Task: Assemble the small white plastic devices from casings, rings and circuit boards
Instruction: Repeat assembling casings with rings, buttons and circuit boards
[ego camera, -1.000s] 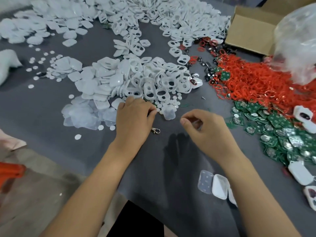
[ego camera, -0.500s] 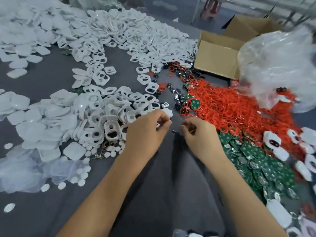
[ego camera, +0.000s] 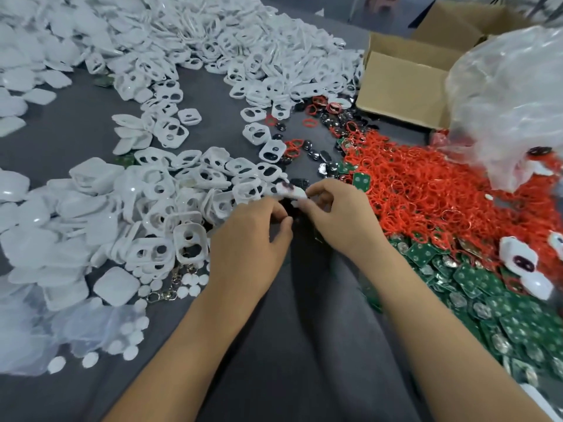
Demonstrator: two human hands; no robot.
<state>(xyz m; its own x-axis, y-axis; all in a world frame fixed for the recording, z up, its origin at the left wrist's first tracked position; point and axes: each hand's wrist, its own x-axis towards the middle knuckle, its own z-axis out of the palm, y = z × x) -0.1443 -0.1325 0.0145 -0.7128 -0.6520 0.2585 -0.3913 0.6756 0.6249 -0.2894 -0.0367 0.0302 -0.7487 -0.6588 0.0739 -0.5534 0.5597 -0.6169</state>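
Grey cloth (ego camera: 76, 138) covers the whole work surface, and loose parts lie in drifts across it. At the left and along the top of the frame sit white casings (ego camera: 170, 190), some solid shells, others frames with two cut-out windows. Just below centre the left hand (ego camera: 249, 239) has its fingers curled, thumb meeting fingertips over something dark and too small to name. Beside it, nearly touching, the right hand (ego camera: 341, 217) pinches a small white device (ego camera: 291, 191) by its near end, held just above the cloth at mid-frame; it is a rounded white shell with a dark opening showing on top. The step looks like fitting or closing this piece, so it would pay to keep the shell level, align the edges all round before squeezing, and press evenly. Further right spread red rings (ego camera: 426, 190), and green circuit boards (ego camera: 487, 300) fill the lower right, both within easy reach.
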